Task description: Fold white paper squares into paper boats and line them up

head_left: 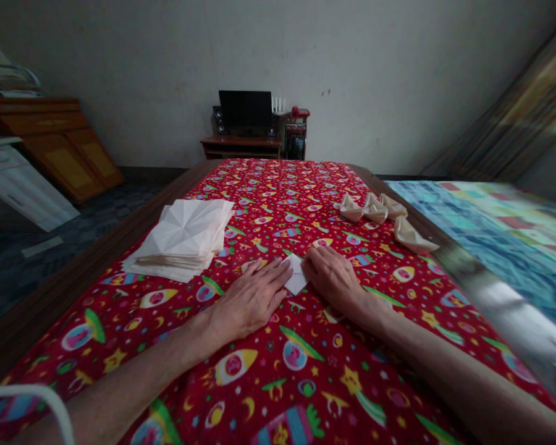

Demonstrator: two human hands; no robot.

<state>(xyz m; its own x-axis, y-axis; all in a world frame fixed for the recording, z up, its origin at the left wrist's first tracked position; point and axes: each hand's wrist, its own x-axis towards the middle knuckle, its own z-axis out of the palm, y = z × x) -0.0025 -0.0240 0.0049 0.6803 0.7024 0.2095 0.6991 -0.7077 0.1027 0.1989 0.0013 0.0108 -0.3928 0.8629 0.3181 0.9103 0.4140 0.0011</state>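
Note:
A small folded piece of white paper (296, 278) lies on the red patterned cloth between my hands. My left hand (254, 293) rests flat, its stretched fingertips on the paper's left side. At the right edge of the same paper, my right hand (333, 278) has its fingers curled down against it, and their tips are partly hidden. To the left sits a stack of creased white paper sheets (185, 225). Several folded paper boats (375, 209) stand off to the right, and one more paper boat (412, 236) lies closer to me.
The red cloth (241, 395) covers a table with a dark wooden edge (164, 213). A white curved bar (50, 398) shows at lower left. Beyond the table are a monitor (245, 110) and speakers. On the right is a bed with a blue patterned cover (482, 247).

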